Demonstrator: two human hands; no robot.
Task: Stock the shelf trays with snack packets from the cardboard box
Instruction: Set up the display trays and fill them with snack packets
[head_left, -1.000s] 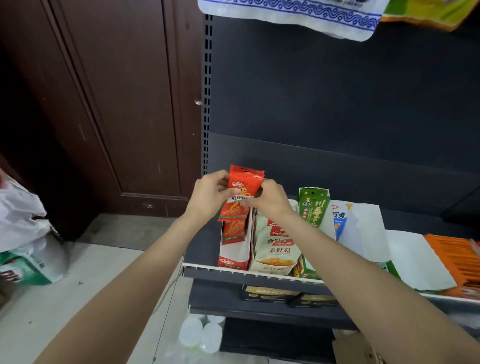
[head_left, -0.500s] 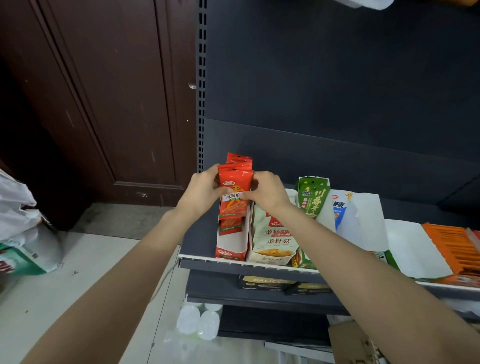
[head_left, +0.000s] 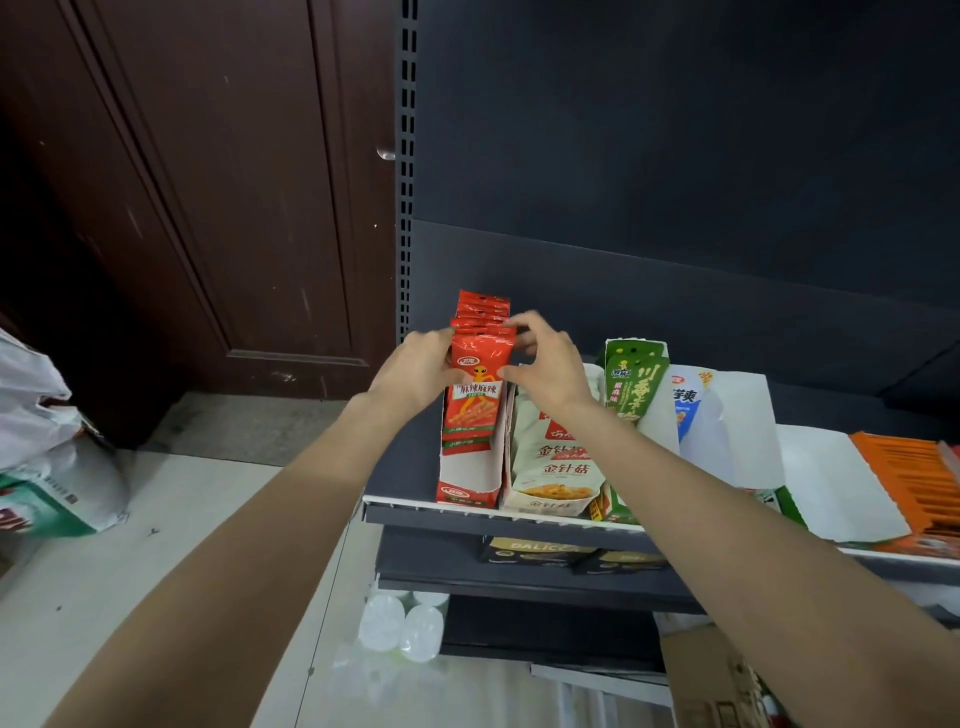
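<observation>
Dark grey metal shelf (head_left: 519, 514) stands beside a brown wooden door (head_left: 208, 182). On its left end sits a red and white display tray (head_left: 470, 480), long side running front to back. Red snack packets (head_left: 475, 395) stand upright in it, faces to the front. The left hand (head_left: 415, 371) and right hand (head_left: 545, 366) pinch the front packet's 2 top corners. A cardboard box (head_left: 711, 675) shows at bottom right.
</observation>
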